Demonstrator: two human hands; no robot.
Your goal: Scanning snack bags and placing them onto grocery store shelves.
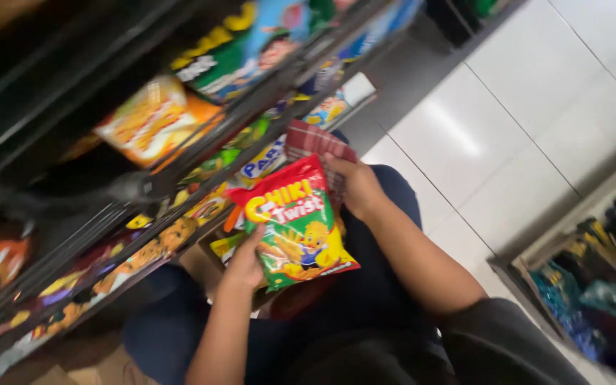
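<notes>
The person crouched in a shop aisle facing a dark wire rack [94, 235] packed with snack bags. The left hand [245, 262] gripped the lower left edge of a red-and-green snack bag [299, 227], fingers curled behind it and thumb at the front, so the bag stood nearly upright with its printed face toward the camera. The right hand [356, 187] was closed over the upper right side of the same bag, apparently pinching it together with a red checked pack [316, 146] that stuck up just behind; exact finger contact was blurred, so that part is uncertain. Holding from two opposite sides kept the puffy bag steady and flat, likely because a soft air-filled bag flops when held by one corner.

The bag sat over the person's lap, in front of the dark blue trousers [386, 249], just beside the rack's lower shelves and not on any shelf. More bags were jammed right behind it, touching or nearly so. An orange-and-yellow bag [152, 120] leaned outward on a higher shelf, resting on the wire. A green-and-blue bag [251, 43] lay above that. White floor tiles [507, 142] ran to the right, and another shelf of dark packets [600, 278] stood across the aisle, well apart.
</notes>
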